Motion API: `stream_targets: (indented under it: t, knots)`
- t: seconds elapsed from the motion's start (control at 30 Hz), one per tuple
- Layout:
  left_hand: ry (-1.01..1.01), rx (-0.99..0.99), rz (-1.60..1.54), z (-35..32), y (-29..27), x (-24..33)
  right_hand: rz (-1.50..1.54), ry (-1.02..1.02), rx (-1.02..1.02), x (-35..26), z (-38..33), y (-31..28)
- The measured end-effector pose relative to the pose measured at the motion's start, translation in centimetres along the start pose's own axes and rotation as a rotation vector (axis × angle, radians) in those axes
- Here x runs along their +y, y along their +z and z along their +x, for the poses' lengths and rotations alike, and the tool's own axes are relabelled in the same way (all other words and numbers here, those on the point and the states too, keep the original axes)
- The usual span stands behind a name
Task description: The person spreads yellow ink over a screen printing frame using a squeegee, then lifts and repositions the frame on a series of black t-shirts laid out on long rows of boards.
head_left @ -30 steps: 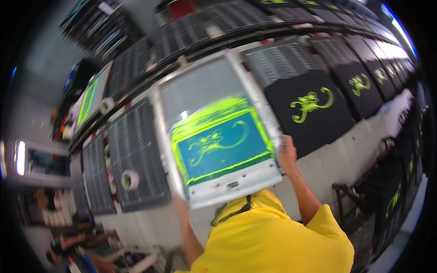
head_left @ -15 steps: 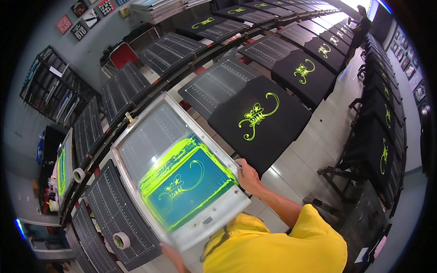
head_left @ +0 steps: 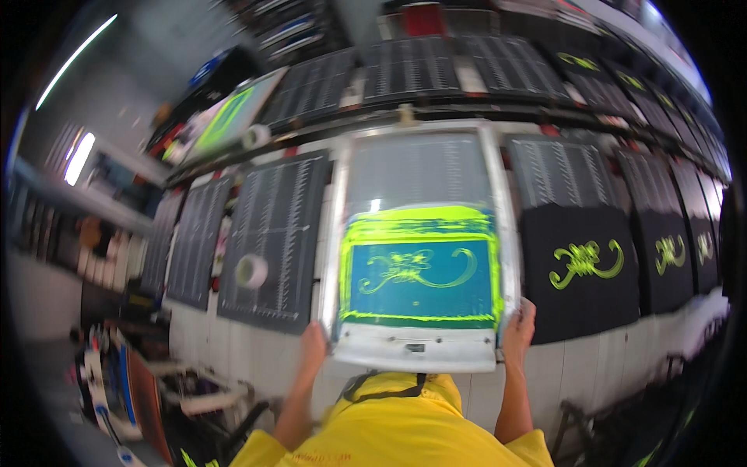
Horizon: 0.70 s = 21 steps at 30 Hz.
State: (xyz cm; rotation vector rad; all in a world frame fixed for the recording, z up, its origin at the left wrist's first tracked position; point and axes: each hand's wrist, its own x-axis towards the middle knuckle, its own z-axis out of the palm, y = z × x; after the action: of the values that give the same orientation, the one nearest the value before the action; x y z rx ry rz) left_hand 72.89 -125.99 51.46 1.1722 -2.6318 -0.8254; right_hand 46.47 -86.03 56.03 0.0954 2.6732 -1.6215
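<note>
A screen-printing frame [head_left: 459, 350] with a pale metal rim lies in front of me, its near edge close to my body. Bright yellow-green ink [head_left: 420, 216] is smeared across the mesh, thickest in a band over the blue stencil area [head_left: 373, 300], where a curling design shows. My left hand [head_left: 313, 346], somewhat blurred, is closed on the rim's left side near the front corner. On the opposite side my right hand [head_left: 520, 331] grips the rim, fingers wrapped over its edge. Through the clear upper mesh a dark board with white markings is visible.
A black shirt [head_left: 580, 311] with a yellow-green print lies on a board at right, with more printed shirts beyond. Left, a tape roll [head_left: 251, 271] rests on a dark marked board [head_left: 272, 210]. Another inked screen [head_left: 233, 113] stands farther left. A rail [head_left: 443, 109] runs behind the boards.
My view has swung left, so the frame now appears straight ahead rather than slanted. My left hand now shows on the frame's left side; my right hand still holds the right side.
</note>
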Motion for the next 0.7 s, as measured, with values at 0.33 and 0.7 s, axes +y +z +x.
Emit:
stream_targets:
  t: [0.33, 0.7]
  knots:
    - [-0.338, 0.047, -0.249, 0.2, -1.7, 6.6, -0.292, 0.07, -0.068, 2.3, 1.8, -1.8]
    - [-0.257, 0.055, -0.458, -1.9, -4.9, 8.6, -0.232, 0.077, -0.129, 2.3, 2.3, -5.3]
